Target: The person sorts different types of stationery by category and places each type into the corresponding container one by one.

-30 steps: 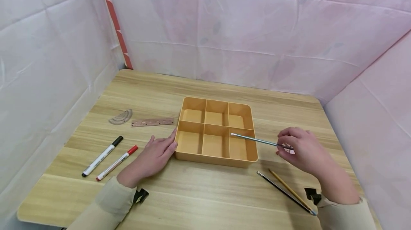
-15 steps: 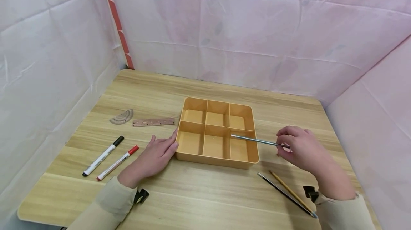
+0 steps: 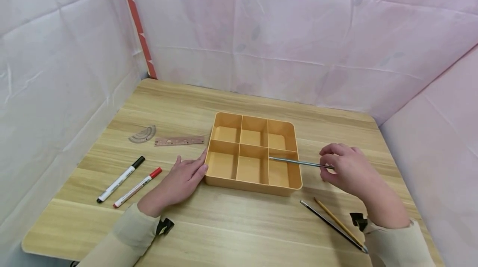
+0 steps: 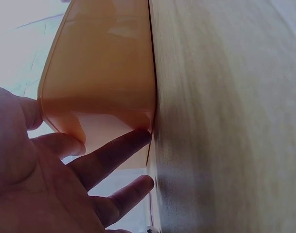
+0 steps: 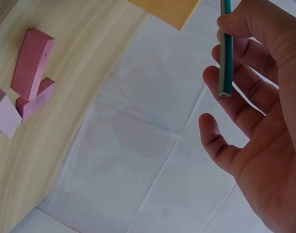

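My right hand pinches a teal pencil between thumb and fingers. The pencil's eraser end reaches over the front right compartment of an orange six-compartment box. Seen from the right wrist, the pencil's flat, unsharpened end sticks out below the thumb, and the little finger stands apart. On the other side, my left hand lies against the box's left wall near the front corner. Its fingers are extended and spread along the orange wall in the left wrist view.
A black pencil and a yellow pencil lie crossed at front right. Pink block-shaped erasers show in the right wrist view. Left of the box are a ruler, a protractor, a black marker and a red marker.
My right hand has shifted slightly left, and the pencil's eraser end stays over the front right compartment. The left hand keeps its place at the box.
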The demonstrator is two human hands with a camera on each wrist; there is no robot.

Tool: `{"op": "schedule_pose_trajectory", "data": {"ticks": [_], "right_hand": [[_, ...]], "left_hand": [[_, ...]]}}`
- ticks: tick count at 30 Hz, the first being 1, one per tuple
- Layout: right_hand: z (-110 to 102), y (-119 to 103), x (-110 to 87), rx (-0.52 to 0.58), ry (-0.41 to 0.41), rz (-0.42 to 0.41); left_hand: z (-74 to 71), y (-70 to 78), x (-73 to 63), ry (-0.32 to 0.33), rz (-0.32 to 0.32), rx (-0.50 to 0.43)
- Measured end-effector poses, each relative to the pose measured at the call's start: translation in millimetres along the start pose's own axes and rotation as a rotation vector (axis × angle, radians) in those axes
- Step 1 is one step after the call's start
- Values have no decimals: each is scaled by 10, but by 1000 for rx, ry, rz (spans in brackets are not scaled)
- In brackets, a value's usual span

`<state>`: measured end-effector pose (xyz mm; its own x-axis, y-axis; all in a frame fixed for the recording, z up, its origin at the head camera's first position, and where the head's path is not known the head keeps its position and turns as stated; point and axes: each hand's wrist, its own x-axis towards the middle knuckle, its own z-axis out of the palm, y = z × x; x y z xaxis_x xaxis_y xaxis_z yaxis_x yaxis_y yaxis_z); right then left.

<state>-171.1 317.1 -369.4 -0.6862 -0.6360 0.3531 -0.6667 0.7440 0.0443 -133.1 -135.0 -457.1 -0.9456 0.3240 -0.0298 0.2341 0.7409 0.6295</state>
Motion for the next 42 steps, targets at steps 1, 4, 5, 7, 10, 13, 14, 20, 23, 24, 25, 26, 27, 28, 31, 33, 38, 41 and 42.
{"op": "schedule_pose_trajectory", "data": {"ticks": [1,4,5,7,10,13,14,20,23,24,25,26,27,28,31,33,38,41,42], "right_hand": [[7,-4,9,1,-1,-2],[23,-9,26,6,-5,-6],[25,-9,27,8,-6,-6],[25,-10,28,14,-5,-8],[21,-7,33,24,6,-7],[12,2,43,33,25,-1],[6,5,43,33,31,2],[-15,8,52,29,36,9],[-14,0,53,29,29,21],[-12,-5,54,31,26,27],[-9,-12,55,32,23,31],[-6,-20,57,33,18,34],[-1,-30,60,36,12,38],[-3,-36,69,38,9,41],[-3,-56,92,39,1,44],[0,-72,104,38,-1,43],[-10,-104,118,36,13,31],[-21,-118,133,36,29,22],[-21,-123,142,36,32,17]], "left_hand": [[5,-6,-8,1,-2,0],[19,-19,-21,6,-1,2],[21,-22,-19,7,0,3],[21,-25,-11,6,4,5],[7,-21,12,12,10,0],[-12,-13,33,18,20,-11],[-16,-10,40,19,21,-16],[-41,-4,44,-1,7,-38],[-61,6,42,-4,11,-51],[-66,7,41,-4,12,-54],[-70,10,37,-5,11,-59],[-72,9,34,-5,11,-61],[-72,7,29,-6,10,-64],[-78,7,34,-5,10,-63],[-85,6,38,-7,14,-63],[-84,2,36,-5,19,-61],[-74,-4,23,-2,22,-55],[-69,0,22,2,20,-50],[-69,1,22,4,20,-48]]}}
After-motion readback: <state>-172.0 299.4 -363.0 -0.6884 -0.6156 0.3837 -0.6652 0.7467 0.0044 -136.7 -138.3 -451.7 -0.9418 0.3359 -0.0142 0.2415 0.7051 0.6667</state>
